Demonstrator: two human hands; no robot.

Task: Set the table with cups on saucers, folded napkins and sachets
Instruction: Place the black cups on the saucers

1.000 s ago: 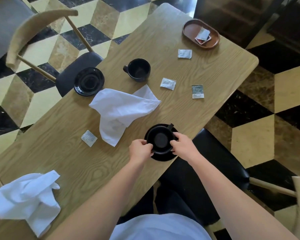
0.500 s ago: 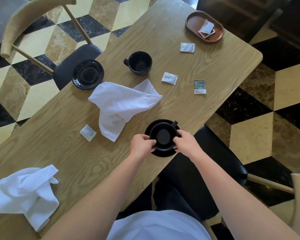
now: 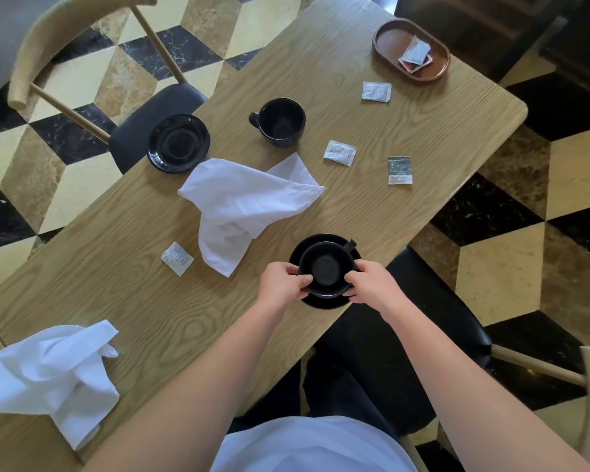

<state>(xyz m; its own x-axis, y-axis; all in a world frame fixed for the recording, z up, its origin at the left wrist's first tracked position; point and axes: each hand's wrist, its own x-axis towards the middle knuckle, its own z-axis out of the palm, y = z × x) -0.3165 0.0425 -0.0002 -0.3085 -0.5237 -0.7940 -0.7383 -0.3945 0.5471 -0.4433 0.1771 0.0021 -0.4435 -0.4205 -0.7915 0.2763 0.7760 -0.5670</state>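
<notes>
Both hands grasp a black cup (image 3: 326,269) from either side: the left hand (image 3: 281,282) on its left wall, the right hand (image 3: 372,281) on its right. The cup sits on a black saucer (image 3: 324,240) at the worktop's (image 3: 123,267) near edge, though whether it rests fully down is hard to tell. Beyond lie a crumpled white napkin (image 3: 246,206), a second cup (image 3: 281,122), an empty saucer (image 3: 179,143) and scattered sachets (image 3: 339,152).

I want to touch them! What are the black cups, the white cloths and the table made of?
The cups look like glazed ceramic: black, smooth, slightly shiny, though it could be another hard material. The cloths look like soft woven fabric, since they crumple and fold. The table shows wood grain with a matte finish; it may be real wood or a printed surface.
</notes>
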